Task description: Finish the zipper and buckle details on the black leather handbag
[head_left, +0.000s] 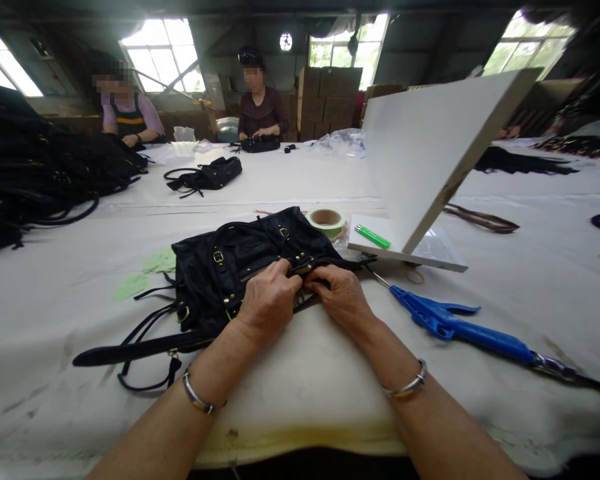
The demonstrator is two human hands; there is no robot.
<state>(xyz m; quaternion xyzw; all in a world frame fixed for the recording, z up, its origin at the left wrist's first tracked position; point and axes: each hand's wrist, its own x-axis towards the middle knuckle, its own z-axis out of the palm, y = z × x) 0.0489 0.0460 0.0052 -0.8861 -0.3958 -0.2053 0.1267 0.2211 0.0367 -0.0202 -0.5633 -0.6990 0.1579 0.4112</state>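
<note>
A black handbag (195, 267) with brass-coloured buckles and studs lies on its side on the pale table in front of me. My left hand (273, 293) is closed on the near edge of the bag, by its zip. Close beside it, my right hand (340, 293) pinches the same edge near the bag's right end. The fingertips of both hands almost meet, and what exactly lies between them is partly hidden. From the bag's left side a black strap (130, 352) and thin cords trail onto the table.
Right of the bag lies a blue air blow gun (460, 328) with its hose. Behind it stands a white board (420, 147), its base bearing a green lighter (373, 236). A tape roll (326, 220) sits nearby. Black bags (40, 160) are heaped at left. Two people work across the table.
</note>
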